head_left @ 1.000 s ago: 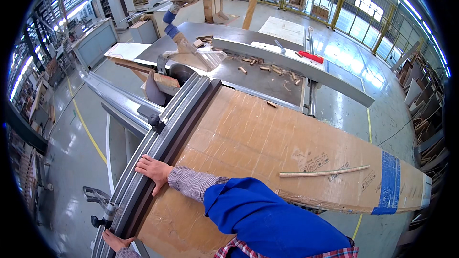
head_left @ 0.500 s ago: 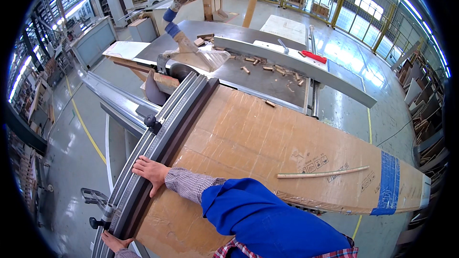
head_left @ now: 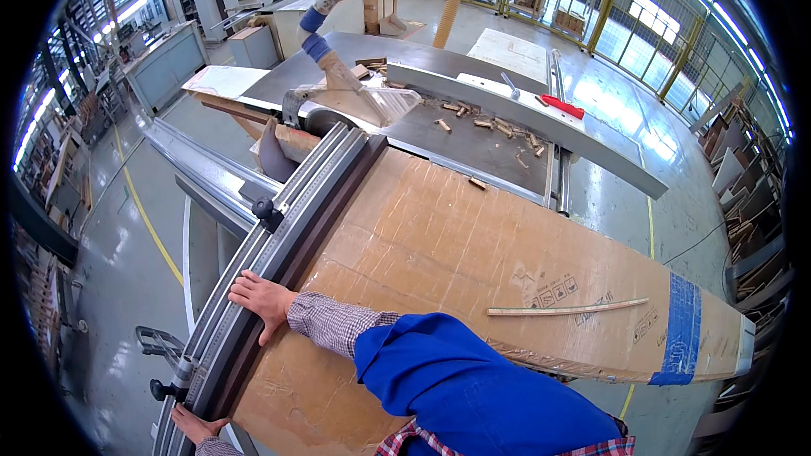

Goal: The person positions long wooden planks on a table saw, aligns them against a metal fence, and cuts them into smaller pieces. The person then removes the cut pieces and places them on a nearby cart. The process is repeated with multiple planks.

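My right hand lies across a long dark brown strip and the silvery aluminium fence beside it. Its fingers reach over the fence and its thumb is on the strip's near side, so both sit between them. Lower down, my left hand holds the strip's near end against the same fence in a like way, its thumb apart from the fingers. The strip runs along the fence toward the round saw blade, under a clear guard. Brown cardboard covers the surface to the right.
A thin pale wooden strip lies on the cardboard, near blue tape. Small wooden offcuts litter the dark saw table. Behind them stand a white rip fence and a red tool. Black clamp knobs rise from the fence.
The view has shifted slightly, and the saw table appears a little farther right. Both hands keep their places on the strip and fence.
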Demonstrator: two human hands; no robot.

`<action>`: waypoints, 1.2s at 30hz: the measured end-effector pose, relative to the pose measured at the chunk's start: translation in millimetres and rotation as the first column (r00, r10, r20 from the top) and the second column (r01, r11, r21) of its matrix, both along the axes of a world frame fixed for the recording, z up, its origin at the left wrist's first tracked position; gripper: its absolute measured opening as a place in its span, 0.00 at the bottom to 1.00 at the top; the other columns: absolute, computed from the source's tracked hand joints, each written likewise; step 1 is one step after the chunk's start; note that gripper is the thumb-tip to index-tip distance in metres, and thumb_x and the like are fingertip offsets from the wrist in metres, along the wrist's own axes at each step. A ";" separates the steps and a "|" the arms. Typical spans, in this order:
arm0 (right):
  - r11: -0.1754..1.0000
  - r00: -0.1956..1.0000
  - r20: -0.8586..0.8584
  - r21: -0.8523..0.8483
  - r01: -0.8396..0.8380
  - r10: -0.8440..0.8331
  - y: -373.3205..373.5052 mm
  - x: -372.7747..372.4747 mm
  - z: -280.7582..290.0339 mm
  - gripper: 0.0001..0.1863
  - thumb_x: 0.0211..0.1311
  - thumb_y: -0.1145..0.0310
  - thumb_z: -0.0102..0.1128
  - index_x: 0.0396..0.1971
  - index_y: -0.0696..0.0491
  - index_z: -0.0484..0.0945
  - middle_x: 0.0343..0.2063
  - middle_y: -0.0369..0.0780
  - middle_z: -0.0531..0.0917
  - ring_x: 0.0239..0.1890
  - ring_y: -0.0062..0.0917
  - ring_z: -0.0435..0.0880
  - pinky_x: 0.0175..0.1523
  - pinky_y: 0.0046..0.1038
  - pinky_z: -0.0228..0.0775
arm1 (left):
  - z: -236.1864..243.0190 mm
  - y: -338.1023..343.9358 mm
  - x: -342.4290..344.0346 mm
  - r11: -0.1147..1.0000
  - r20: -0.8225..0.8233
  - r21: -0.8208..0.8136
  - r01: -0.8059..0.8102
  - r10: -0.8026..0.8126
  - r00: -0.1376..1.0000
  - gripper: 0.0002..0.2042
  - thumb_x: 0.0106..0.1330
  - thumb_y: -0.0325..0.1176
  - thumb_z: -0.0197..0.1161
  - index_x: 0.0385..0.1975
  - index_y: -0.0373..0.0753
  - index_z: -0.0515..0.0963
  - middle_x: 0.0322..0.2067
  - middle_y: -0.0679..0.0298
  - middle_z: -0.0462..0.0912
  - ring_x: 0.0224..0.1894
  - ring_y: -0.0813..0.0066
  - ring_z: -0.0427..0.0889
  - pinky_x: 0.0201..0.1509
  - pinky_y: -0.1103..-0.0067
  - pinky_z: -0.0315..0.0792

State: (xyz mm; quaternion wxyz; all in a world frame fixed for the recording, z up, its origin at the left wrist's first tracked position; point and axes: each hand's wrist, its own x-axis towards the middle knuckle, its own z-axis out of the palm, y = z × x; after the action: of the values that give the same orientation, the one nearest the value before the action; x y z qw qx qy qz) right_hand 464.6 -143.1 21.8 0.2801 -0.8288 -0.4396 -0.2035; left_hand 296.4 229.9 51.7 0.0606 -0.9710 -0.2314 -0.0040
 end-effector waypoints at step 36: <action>1.000 1.000 0.021 -0.006 0.003 -0.003 26.3 33.3 15.6 0.60 0.18 0.36 0.73 0.53 0.62 0.64 0.50 0.47 0.68 0.59 0.41 0.62 0.69 0.43 0.41 | 6.4 34.2 27.3 0.994 0.156 -0.039 0.103 -0.096 0.983 0.62 0.06 0.43 0.83 0.54 0.29 0.59 0.51 0.49 0.62 0.57 0.51 0.61 0.62 0.67 0.60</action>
State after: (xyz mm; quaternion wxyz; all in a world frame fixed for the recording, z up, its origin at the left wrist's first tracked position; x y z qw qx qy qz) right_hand 497.9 -116.8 37.5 0.2725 -0.8280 -0.4421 -0.2113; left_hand 323.7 264.1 58.1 0.0194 -0.9793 -0.1865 -0.0765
